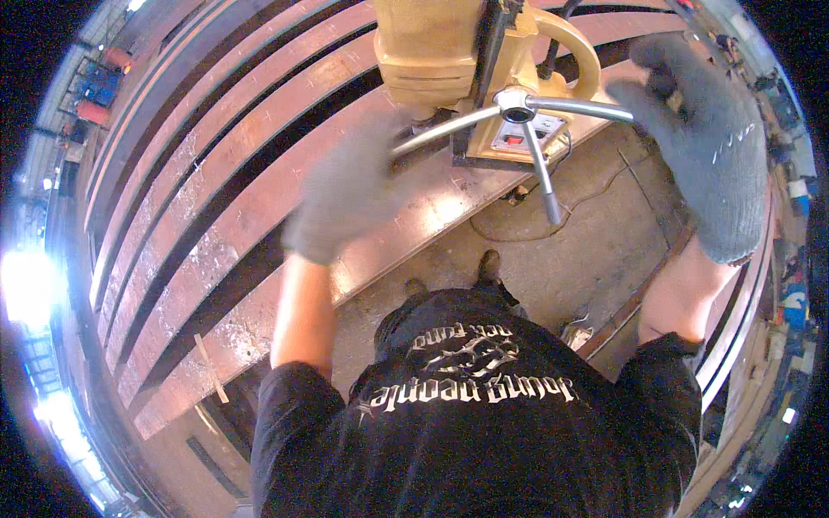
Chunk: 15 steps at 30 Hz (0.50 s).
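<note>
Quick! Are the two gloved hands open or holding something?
Left hand: too blurry to tell if it grips the left spoke.
Right hand: open, by the tip of the right spoke.

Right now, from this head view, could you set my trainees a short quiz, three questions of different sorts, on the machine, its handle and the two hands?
1. Count: how many spokes fan out from the hub of the machine's handle?
2. True or false: the left hand is gloved, while the right hand is bare.
3. Multiple choice: the body of the machine is mainly: A) blue, B) yellow, C) green.

Key:
1. Three.
2. False: both hands wear grey gloves.
3. B.
</note>
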Each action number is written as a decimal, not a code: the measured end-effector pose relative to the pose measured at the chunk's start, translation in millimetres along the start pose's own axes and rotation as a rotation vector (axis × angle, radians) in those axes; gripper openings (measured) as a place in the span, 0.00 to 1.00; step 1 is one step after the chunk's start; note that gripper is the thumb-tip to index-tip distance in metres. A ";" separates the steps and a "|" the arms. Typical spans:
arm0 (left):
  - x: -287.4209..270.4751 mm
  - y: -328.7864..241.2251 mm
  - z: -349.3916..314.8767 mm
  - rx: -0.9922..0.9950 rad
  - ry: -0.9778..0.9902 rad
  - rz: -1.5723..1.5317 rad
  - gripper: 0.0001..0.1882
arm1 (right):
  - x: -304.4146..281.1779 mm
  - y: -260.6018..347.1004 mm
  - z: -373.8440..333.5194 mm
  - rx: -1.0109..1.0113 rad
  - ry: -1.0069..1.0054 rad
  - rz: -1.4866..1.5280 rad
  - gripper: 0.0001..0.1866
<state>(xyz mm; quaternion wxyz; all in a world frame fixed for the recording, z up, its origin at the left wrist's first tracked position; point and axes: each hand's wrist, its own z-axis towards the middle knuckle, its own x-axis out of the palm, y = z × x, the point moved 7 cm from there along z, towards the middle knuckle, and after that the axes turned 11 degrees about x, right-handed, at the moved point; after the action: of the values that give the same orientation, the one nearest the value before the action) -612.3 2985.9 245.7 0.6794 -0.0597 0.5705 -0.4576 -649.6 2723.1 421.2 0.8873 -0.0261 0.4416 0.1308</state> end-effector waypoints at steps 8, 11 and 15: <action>205.2 76.9 -19.6 -0.203 -0.069 -0.082 0.13 | 70.9 154.3 9.3 -0.225 -0.289 0.320 0.14; 248.1 49.9 -15.1 -0.140 -0.173 -0.464 0.11 | 111.5 191.4 -16.0 -0.290 -0.268 0.460 0.15; 292.6 -31.8 27.9 0.104 -0.287 -0.958 0.11 | 203.3 206.5 -55.9 -0.301 -0.073 0.187 0.08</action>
<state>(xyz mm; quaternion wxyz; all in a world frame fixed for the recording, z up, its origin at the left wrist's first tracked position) -627.2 2753.5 63.5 0.4667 -0.3432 0.3562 -0.7332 -628.6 2955.7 240.8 0.8728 -0.1126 0.3851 0.2780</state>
